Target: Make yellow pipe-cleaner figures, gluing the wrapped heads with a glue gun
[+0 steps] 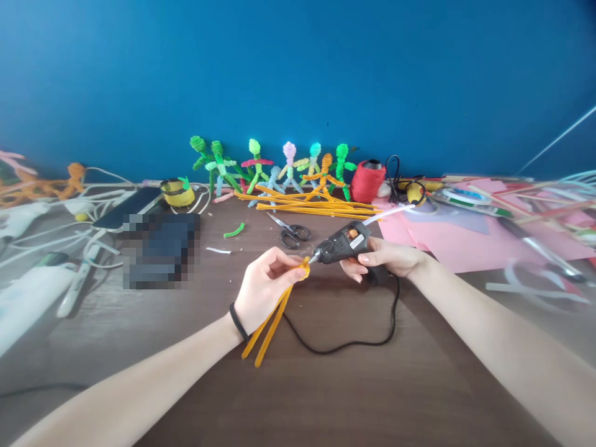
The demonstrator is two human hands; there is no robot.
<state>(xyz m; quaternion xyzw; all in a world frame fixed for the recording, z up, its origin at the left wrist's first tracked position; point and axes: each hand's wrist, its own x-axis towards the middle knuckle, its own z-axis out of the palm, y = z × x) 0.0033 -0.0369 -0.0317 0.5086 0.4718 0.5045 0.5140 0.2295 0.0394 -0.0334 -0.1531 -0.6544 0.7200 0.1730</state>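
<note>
My left hand (265, 282) pinches an orange pipe cleaner piece (272, 329) by its coiled top between thumb and fingers. Two straight strands of it hang down past the wrist. A black hot glue gun (342, 243) is gripped in my right hand (379, 257), its metal nozzle at the coiled top; whether the two touch I cannot tell. From the gun's rear sticks a pale glue stick (388, 213), and a black cord loops below on the table. Black-handled scissors (291, 233) lie just beyond my hands.
Several pipe cleaner figures (289, 164) stand along the blue wall behind loose orange pipe cleaners (316, 208). A red thread spool (367, 181) and pink paper (433, 239) are at the right. Phone-like dark objects (165, 251) and white cables lie left. A green scrap (234, 230) sits mid-table.
</note>
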